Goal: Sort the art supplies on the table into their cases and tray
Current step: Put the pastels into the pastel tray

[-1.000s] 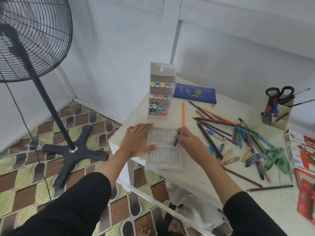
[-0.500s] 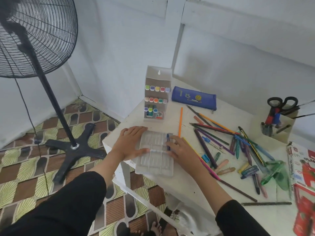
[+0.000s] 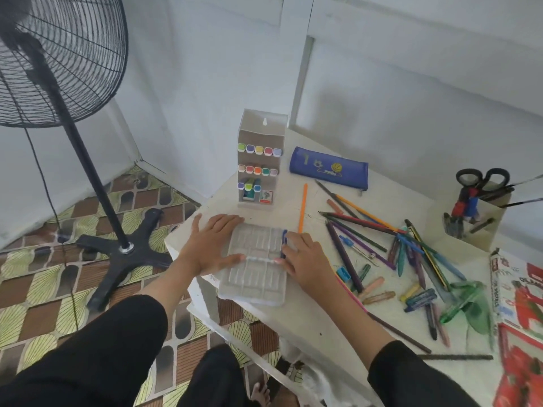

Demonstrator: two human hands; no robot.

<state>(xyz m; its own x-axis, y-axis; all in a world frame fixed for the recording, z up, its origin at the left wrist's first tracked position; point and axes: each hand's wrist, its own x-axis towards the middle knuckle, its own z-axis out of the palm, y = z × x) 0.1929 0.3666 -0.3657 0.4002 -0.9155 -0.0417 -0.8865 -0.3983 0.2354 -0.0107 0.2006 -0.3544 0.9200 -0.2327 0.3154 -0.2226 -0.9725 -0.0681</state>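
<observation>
Both hands lie at a clear plastic tray with small moulded compartments, which sits close to the near left corner of a white painted table. The left hand is flat, with straight fingers pressing the left rim of the tray. The right hand rests its nearly straight fingers on a short dark blue stick lying in the right outer slot of the tray. The near end of the tray reaches the table edge; whether it hangs over I cannot tell. Left of the tray the table stops and a floor of brown and green patterned tiles begins, where a black standing fan has its cross foot. White walls close the corner behind the tray. Just behind the tray stands a white upright case of markers with coloured caps, and right of the case lies a blue zip pouch. A thin orange pencil points away from the far right corner of the tray. Right of the tray a loose heap of coloured pencils and pens covers the table, with a small blue sharpener and some crayons nearest the right hand. Further right is a beige holder with black scissors and red printed boxes.
</observation>
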